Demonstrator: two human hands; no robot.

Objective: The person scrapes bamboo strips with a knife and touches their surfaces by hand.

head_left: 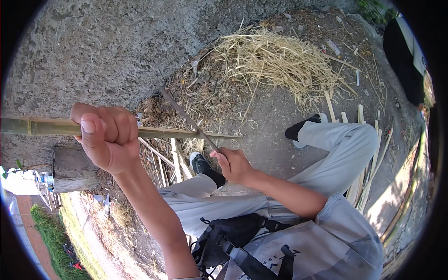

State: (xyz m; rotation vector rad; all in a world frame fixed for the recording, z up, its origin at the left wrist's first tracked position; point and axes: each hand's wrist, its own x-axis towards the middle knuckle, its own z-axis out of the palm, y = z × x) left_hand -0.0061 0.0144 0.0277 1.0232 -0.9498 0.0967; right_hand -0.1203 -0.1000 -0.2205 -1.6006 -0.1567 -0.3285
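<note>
My left hand [112,140] is closed around a length of green-brown bamboo [49,126], thumb pressed along its near side. The bamboo runs level from the left rim, through my fist, to a thin end right of centre. My right hand [237,166] is closed on a long dark knife [183,115]; its handle is hidden in my fingers. The blade slants up to the left and crosses the bamboo near its thin end. Whether the edge cuts into the bamboo, I cannot tell.
A heap of pale bamboo shavings [284,58] lies on the ground ahead. Split strips [373,161] lie beside my right leg, others [176,161] by my left shoe [205,168]. A rough grey wall [107,51] stands upper left, with a wooden block [74,170] below it.
</note>
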